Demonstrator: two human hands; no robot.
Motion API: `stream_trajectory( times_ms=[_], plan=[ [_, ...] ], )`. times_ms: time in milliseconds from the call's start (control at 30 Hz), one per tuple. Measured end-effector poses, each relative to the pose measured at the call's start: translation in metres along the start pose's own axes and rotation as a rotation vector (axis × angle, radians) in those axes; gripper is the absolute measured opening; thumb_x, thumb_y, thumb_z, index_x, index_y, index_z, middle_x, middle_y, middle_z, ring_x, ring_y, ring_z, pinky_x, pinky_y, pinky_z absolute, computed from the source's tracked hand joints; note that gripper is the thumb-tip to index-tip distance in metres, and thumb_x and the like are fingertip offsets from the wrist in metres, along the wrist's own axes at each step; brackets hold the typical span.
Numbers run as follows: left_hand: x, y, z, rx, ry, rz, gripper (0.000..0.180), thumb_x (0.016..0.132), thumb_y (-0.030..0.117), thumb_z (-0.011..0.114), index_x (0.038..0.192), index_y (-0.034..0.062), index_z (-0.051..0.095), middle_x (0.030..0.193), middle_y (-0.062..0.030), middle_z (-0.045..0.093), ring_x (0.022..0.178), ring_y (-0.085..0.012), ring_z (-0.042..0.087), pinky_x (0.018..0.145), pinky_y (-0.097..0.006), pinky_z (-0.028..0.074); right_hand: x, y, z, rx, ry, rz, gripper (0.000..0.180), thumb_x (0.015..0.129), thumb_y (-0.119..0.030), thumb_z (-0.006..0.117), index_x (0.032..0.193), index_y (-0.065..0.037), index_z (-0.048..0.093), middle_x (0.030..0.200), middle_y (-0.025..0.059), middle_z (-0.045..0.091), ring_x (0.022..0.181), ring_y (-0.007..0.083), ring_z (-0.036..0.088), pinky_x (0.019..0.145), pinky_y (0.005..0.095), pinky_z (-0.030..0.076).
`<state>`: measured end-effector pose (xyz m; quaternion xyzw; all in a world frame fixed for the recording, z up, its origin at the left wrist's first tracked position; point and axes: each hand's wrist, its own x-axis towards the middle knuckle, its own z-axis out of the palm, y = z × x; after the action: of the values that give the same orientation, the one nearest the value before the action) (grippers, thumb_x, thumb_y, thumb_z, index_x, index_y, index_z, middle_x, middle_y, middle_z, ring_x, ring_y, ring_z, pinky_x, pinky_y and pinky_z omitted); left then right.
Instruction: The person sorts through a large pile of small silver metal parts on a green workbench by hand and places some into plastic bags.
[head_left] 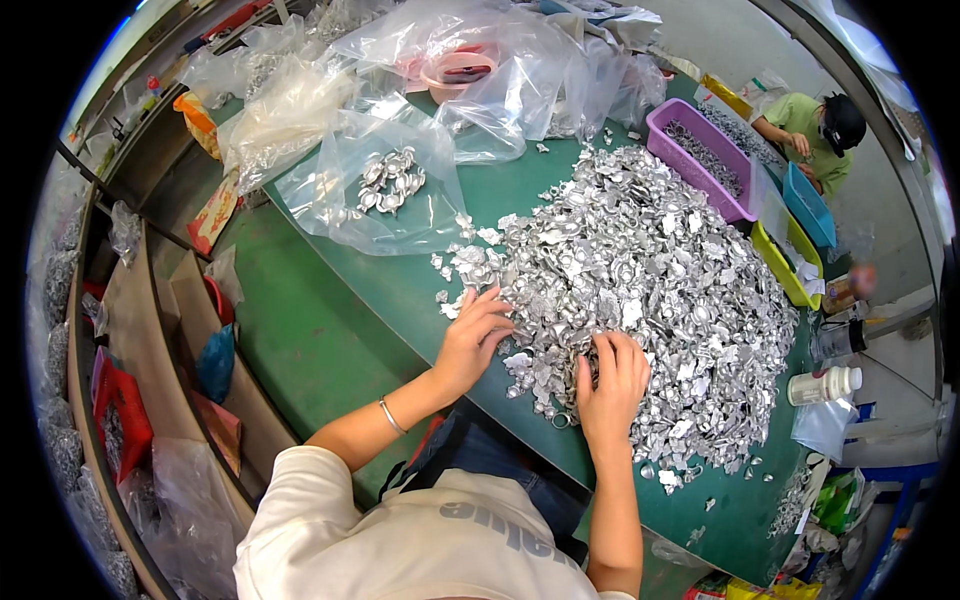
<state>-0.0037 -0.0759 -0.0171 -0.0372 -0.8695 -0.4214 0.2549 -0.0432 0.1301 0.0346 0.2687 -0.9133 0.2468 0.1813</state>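
A large heap of small silvery metal pieces point(665, 270), some round and some flat, is spread over a green table point(350, 285). At its near left edge my left hand point(474, 335) reaches in, fingers apart and slightly bent, beside loose pieces. My right hand point(613, 385) rests against the heap's near side. Its thumb stands away from its bent fingers, and metal pieces show in the gap; whether any is gripped is hard to see. A clear plastic bag point(400, 225) with more silvery pieces point(391, 181) lies beyond my left hand.
At the right back stand a purple basket point(690, 165) of small metal parts, a blue basket point(808, 205) and a yellow-green basket point(790, 255). A white bottle point(822, 386) lies at the right edge. Across from me sits a person in green point(815, 140). Shelves point(150, 340) run along the left.
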Motion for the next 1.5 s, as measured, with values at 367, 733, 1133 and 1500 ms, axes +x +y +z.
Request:
stream_trajectory(
  times_ms=[367,733,1133,1500],
  plan=[
    [0.032,0.014,-0.009,-0.622,0.253,-0.244,0.007,0.085,0.003,0.058,0.088,-0.0025,0.062,0.102,-0.0157,0.065,0.103,-0.026,0.06,0.088,-0.04,0.047,-0.011,0.002,-0.006,0.031,0.016,-0.017,0.023,0.077,-0.004,0.062,0.1,-0.001,0.06,0.108,0.0124,0.054,0.105,0.0303,0.051,0.088,0.041,0.037],
    [0.098,-0.02,-0.088,-1.103,0.689,-0.599,0.065,0.084,-0.007,0.044,0.139,0.0,0.012,0.125,-0.0202,0.036,0.108,-0.025,0.047,0.097,-0.041,0.04,-0.014,0.002,-0.005,0.026,0.033,0.001,0.024,0.078,-0.003,0.061,0.102,-0.001,0.059,0.109,0.0131,0.054,0.107,0.0305,0.05,0.09,0.0416,0.036],
    [0.017,-0.001,-0.019,0.311,-0.087,-0.081,0.043,0.082,0.008,0.061,0.121,0.0006,0.046,0.131,-0.0244,0.037,0.123,-0.0419,0.036,0.101,-0.044,0.032,-0.014,0.004,-0.01,0.082,0.014,-0.004,0.024,0.077,-0.001,0.06,0.101,-0.001,0.06,0.109,0.0138,0.053,0.106,0.0323,0.05,0.091,0.0427,0.036],
    [-0.003,0.011,0.007,0.266,-0.022,-0.123,0.044,0.083,0.005,0.059,0.124,-0.0007,0.044,0.132,-0.021,0.035,0.128,-0.0398,0.03,0.104,-0.044,0.028,0.052,0.03,-0.008,-0.012,0.16,0.068,0.037,0.08,-0.012,0.064,0.112,0.003,0.054,0.119,0.0189,0.051,0.113,0.0358,0.045,0.096,0.0444,0.034]
  ],
)
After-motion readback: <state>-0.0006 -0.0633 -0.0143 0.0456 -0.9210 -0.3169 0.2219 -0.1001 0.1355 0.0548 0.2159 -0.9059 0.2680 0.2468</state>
